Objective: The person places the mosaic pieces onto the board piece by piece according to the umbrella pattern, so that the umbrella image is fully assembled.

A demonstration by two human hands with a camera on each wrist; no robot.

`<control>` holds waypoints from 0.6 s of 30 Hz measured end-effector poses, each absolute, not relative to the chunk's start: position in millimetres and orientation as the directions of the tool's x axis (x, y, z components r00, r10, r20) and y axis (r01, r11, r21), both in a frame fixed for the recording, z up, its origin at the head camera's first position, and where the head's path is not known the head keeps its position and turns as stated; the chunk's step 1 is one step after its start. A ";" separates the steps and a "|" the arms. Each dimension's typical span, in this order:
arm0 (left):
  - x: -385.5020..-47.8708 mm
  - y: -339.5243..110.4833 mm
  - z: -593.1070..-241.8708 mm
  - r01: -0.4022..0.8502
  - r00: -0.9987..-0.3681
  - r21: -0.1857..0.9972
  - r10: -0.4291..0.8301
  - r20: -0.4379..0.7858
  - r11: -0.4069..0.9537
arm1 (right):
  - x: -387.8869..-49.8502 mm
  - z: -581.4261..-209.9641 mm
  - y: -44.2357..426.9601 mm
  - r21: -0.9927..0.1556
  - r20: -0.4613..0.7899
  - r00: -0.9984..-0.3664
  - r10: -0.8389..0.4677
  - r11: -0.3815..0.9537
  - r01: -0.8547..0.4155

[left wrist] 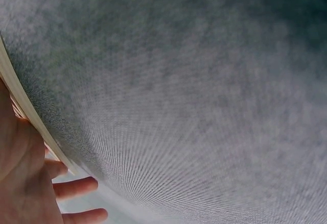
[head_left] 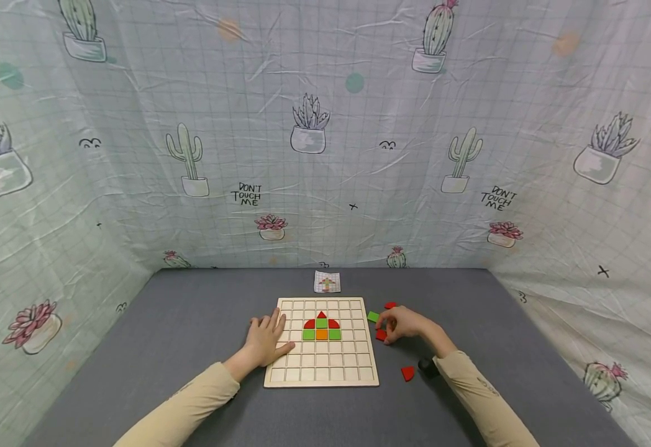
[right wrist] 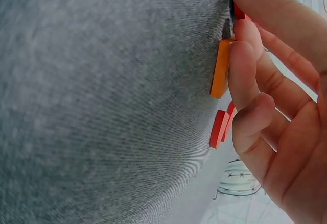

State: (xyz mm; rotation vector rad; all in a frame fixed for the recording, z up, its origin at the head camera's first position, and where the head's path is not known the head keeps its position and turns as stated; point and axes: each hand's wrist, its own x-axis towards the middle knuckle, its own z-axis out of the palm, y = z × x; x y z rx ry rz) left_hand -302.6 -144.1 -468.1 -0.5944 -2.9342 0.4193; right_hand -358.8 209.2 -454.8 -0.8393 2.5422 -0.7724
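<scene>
A wooden grid board (head_left: 292,375) lies on the table. On it, green, red and orange flat pieces (head_left: 322,334) form a figure topped by a red triangle (head_left: 322,315). My left hand (head_left: 266,340) rests with spread fingers on the board's left edge; the left wrist view catches part of this hand (left wrist: 25,173) beside the rim. Right of the board, my right hand (head_left: 405,324) pinches a red piece (head_left: 381,335) between thumb and forefinger, low at the table. In the right wrist view, an orange piece (right wrist: 219,70) lies beside the curled fingers.
Close to the right hand lie a green piece (head_left: 373,317) and another red piece (head_left: 391,305). A red rounded piece (head_left: 408,374) sits nearer the front, beside a black object (head_left: 428,367) by the right sleeve. Behind the board is a small printed card (head_left: 327,282). A cactus-print cloth (head_left: 353,236) encloses the table.
</scene>
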 end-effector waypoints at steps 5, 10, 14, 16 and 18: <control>-302.1 -144.2 -468.3 0.362 -0.918 -0.282 0.392 0.054 0.888 | -357.6 -452.6 209.6 -0.634 -0.130 -0.748 -0.651 0.635 -0.442; -301.9 -143.9 -468.4 0.359 -0.919 -0.285 0.390 0.058 0.889 | -355.4 -450.7 208.4 -0.678 -0.091 -0.728 -0.679 0.578 -0.455; -301.5 -144.0 -468.2 0.358 -0.919 -0.289 0.390 0.061 0.888 | -355.2 -450.7 204.9 -0.717 -0.072 -0.717 -0.693 0.536 -0.446; -301.2 -143.9 -468.0 0.358 -0.919 -0.289 0.391 0.060 0.888 | -355.5 -450.8 202.7 -0.741 -0.067 -0.716 -0.695 0.516 -0.430; -300.9 -143.5 -467.9 0.359 -0.919 -0.287 0.391 0.058 0.888 | -356.1 -451.5 200.6 -0.765 -0.069 -0.716 -0.695 0.498 -0.409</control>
